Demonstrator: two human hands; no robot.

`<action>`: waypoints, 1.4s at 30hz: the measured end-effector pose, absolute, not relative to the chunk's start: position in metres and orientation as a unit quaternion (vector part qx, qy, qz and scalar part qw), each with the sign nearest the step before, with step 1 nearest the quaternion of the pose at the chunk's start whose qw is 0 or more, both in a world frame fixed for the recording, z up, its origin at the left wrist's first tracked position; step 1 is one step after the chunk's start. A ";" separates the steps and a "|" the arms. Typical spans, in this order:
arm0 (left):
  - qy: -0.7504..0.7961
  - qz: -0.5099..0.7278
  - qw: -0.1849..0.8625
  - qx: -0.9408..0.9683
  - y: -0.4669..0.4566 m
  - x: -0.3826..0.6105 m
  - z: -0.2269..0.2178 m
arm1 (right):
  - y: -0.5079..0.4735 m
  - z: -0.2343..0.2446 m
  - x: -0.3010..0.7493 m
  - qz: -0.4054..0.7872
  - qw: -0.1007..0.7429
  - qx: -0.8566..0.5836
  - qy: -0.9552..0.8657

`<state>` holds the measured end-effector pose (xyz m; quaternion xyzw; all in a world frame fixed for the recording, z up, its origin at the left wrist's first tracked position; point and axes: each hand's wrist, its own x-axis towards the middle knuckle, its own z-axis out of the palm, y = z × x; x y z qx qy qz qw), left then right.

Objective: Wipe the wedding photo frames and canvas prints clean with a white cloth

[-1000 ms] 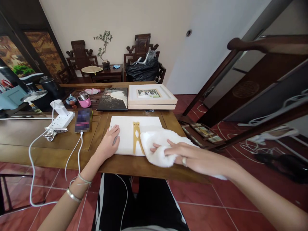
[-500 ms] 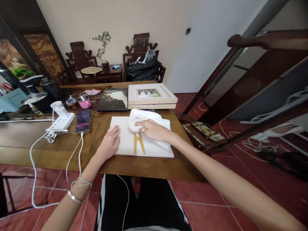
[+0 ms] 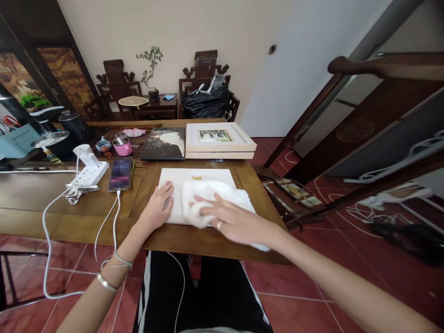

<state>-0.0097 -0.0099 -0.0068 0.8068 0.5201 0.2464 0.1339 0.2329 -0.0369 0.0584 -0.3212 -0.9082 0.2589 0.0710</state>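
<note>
A flat white board [image 3: 173, 175] with a gold mark lies near the front edge of the wooden table [image 3: 149, 169]. On its left side rests my left hand [image 3: 161, 203], fingers stretched out and lying flat. My right hand [image 3: 232, 219] grips a white cloth [image 3: 222, 189] and presses it onto the board's right and front part. The cloth covers most of the gold mark; only a small piece shows above it. Part of the cloth hangs out past the board's right side.
Behind the board lie a dark photo panel [image 3: 164, 143] and stacked light wooden frames [image 3: 243, 138]. To the left are a phone [image 3: 120, 175] on a white cable, a power strip [image 3: 92, 175] and a pink cup [image 3: 122, 146]. A wooden chair [image 3: 367, 69] stands at the right.
My right hand has drawn the cloth from the board's far part toward its front edge, covering the gold mark's lower part and uncovering its top. My left hand has stayed in place.
</note>
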 end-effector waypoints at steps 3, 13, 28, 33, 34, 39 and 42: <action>0.520 0.249 0.140 0.805 -0.009 -0.010 -0.007 | 0.007 0.055 0.224 0.232 0.100 -0.358 -0.899; 0.521 0.252 0.138 0.804 -0.009 -0.010 -0.007 | 0.007 0.049 0.200 0.166 0.081 -0.375 -0.909; 0.519 0.247 0.132 0.808 -0.008 -0.010 -0.008 | -0.011 0.063 0.202 0.192 0.065 -0.320 -0.925; 0.519 0.255 0.143 0.803 -0.010 -0.009 -0.004 | 0.039 0.063 0.182 0.179 0.092 -0.372 -0.906; 0.519 0.256 0.144 0.803 -0.010 -0.009 -0.003 | 0.042 0.063 0.180 0.179 0.097 -0.374 -0.905; 0.517 0.254 0.144 0.805 -0.010 -0.009 -0.005 | 0.015 0.061 0.186 0.171 0.077 -0.349 -0.918; 0.516 0.249 0.138 0.808 -0.009 -0.010 -0.007 | -0.022 0.063 0.198 0.193 0.062 -0.305 -0.931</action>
